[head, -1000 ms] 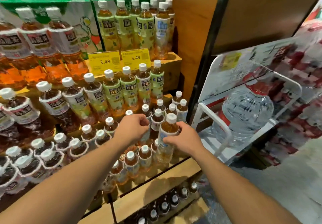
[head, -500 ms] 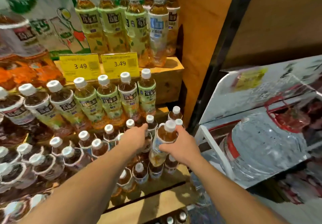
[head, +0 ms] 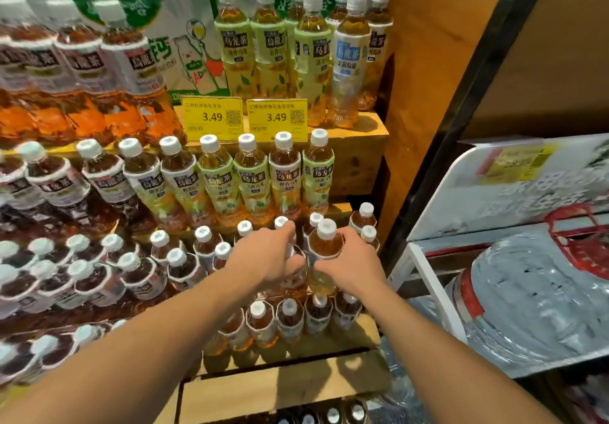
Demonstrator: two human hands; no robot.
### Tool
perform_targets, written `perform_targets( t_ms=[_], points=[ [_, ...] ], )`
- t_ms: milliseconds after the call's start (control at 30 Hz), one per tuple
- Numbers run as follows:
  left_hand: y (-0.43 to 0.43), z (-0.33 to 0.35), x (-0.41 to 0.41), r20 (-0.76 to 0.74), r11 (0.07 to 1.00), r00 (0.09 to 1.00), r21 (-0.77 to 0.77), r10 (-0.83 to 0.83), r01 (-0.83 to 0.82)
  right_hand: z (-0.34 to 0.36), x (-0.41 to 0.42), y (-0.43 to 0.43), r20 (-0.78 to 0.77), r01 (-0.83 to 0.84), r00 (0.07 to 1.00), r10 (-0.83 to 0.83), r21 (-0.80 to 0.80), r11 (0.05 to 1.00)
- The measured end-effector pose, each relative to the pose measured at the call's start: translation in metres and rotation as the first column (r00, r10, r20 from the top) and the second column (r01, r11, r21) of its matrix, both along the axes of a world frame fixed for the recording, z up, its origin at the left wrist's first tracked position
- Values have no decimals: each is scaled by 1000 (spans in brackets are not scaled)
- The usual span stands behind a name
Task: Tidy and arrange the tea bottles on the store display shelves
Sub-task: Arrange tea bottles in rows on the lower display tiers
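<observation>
Tea bottles with white caps fill stepped wooden shelves. My right hand (head: 351,263) grips an amber tea bottle (head: 325,242) by its shoulder, its cap standing above its neighbours near the right end of the lower shelf. My left hand (head: 268,257) lies over the bottles just left of it, fingers curled round another bottle (head: 293,272) whose top is mostly hidden. Green-labelled bottles (head: 252,183) stand in a row on the shelf above, and a further group (head: 313,51) stands on the top step.
Two yellow 3.49 price tags (head: 244,118) front the top step. A wooden wall (head: 428,94) and black post (head: 461,120) bound the shelves on the right. A white rack (head: 431,278) beside them holds a large water jug (head: 534,291). More bottles sit below the bottom ledge (head: 283,387).
The view has moved closer and tilted up toward the shelves. Both hands have stayed on the same bottles, the right one still gripping the raised amber bottle.
</observation>
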State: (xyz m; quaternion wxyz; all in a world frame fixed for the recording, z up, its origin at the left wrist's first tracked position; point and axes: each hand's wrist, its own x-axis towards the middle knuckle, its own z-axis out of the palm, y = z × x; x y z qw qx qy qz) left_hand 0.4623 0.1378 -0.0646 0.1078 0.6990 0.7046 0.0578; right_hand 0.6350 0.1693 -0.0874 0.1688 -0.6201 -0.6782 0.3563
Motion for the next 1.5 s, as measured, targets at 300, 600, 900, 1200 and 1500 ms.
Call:
perform_targets(
  t_ms=[300,600,900,1200,1500],
  points=[
    [-34,30,-14,5,988,997,132,77,-77,-18,-35,19,-41,66,997,-64,48,997],
    [-30,23,-24,68,983,991,138,115,-124,-71,-59,19,30,3,1000,-2,-12,1000],
    [-27,23,-43,116,985,986,112,119,-132,-85,-65,15,153,24,988,-26,14,1000],
    [-61,38,-80,177,975,969,109,175,-196,-80,-66,16,352,13,936,-11,-4,1000],
    [-123,32,-131,170,960,954,87,247,-264,-84,-84,-6,239,115,963,-126,62,991]
  ],
)
